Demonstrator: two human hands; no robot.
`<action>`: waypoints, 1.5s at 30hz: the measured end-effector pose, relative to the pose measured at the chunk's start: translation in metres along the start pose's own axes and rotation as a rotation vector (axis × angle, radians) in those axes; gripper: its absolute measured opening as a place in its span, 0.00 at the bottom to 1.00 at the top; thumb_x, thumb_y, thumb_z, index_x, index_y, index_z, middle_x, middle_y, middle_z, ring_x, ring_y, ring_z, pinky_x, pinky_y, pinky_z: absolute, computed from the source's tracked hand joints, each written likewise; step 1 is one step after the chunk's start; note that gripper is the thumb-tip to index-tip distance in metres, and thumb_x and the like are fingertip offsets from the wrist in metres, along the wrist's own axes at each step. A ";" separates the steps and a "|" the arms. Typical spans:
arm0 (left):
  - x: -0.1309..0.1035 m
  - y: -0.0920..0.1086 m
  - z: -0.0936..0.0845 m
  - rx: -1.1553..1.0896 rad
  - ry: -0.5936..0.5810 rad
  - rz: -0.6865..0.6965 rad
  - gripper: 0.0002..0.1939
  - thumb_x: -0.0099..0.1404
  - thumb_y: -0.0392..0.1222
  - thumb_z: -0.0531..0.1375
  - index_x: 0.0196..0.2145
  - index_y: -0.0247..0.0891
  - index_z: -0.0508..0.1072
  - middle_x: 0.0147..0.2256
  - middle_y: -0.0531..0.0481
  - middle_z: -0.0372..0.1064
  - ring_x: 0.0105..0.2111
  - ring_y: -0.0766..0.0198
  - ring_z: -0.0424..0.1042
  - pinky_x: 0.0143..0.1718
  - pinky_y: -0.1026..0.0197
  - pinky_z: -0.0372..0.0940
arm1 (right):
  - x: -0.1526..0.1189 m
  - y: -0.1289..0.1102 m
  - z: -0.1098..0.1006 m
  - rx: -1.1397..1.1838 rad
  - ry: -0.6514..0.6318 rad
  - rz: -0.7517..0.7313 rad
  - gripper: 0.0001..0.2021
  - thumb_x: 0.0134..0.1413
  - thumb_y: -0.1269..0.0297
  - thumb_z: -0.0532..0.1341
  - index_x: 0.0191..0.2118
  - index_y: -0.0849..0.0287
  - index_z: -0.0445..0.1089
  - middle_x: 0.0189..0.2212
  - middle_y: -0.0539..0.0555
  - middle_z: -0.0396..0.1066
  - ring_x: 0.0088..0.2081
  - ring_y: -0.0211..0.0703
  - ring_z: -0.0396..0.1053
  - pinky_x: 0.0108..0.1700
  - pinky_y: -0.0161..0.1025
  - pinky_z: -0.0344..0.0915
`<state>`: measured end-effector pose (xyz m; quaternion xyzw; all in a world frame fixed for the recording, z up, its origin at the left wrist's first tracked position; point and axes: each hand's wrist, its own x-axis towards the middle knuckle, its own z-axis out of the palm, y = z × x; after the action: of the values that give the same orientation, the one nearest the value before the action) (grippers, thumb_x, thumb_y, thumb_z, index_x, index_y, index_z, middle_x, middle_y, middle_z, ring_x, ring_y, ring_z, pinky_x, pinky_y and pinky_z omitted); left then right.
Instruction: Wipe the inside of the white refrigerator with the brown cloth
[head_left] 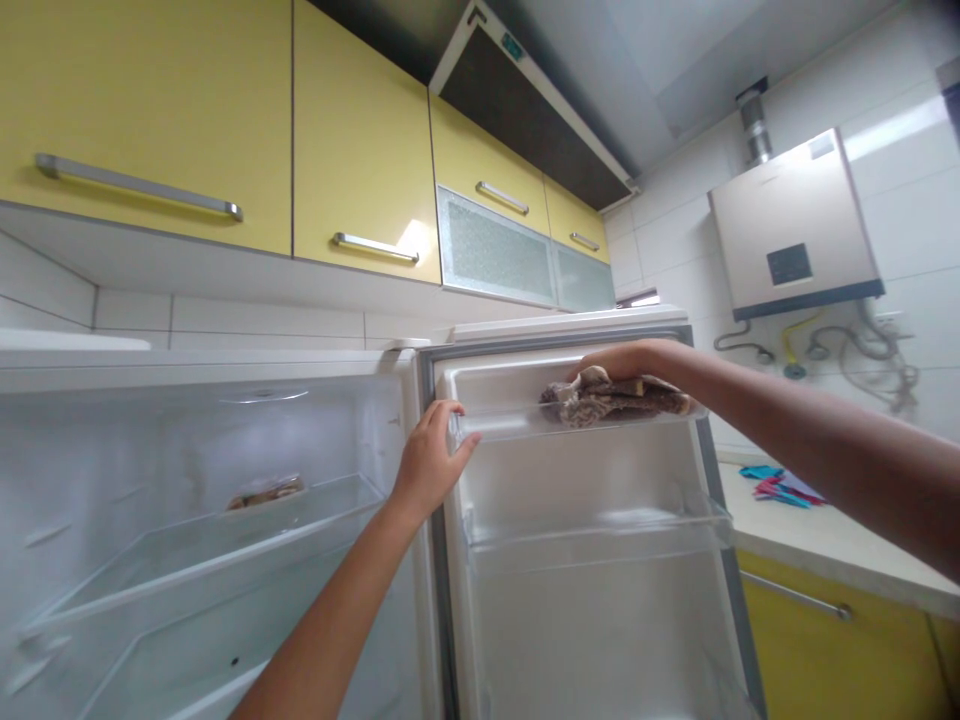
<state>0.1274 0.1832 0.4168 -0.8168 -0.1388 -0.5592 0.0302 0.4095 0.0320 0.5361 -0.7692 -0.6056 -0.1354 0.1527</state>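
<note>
A fridge door (577, 480) stands swung open, with a clear top door shelf (510, 424) across it. My left hand (437, 445) grips the left end of that shelf, fingers over its edge and thumb at the front. Up at the shelf's right half, my right hand (622, 360) reaches over from behind with a bunched brown and white cloth (600, 400) under it. The cloth lies in the shelf and hangs a little over its front rim. Most of my right fingers are hidden behind the cloth.
Left is the open fridge compartment with a glass shelf (210, 535) bearing a small packet (266, 491). A lower door shelf (592, 535) sits below. Yellow cabinets (360, 150) hang above. At right are a counter (847, 540) with coloured cloths (784, 487) and a water heater (799, 230).
</note>
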 end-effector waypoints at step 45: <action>0.003 -0.008 0.002 -0.175 0.022 -0.095 0.14 0.60 0.49 0.64 0.42 0.44 0.70 0.45 0.49 0.71 0.48 0.56 0.71 0.50 0.50 0.67 | -0.017 -0.001 0.004 -0.720 0.386 -0.270 0.10 0.63 0.71 0.51 0.45 0.60 0.68 0.42 0.63 0.76 0.43 0.48 0.73 0.33 0.38 0.58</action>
<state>0.1279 0.1920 0.4186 -0.8026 -0.1278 -0.5789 -0.0664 0.4044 0.0185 0.5253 -0.6477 -0.5753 -0.4983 -0.0339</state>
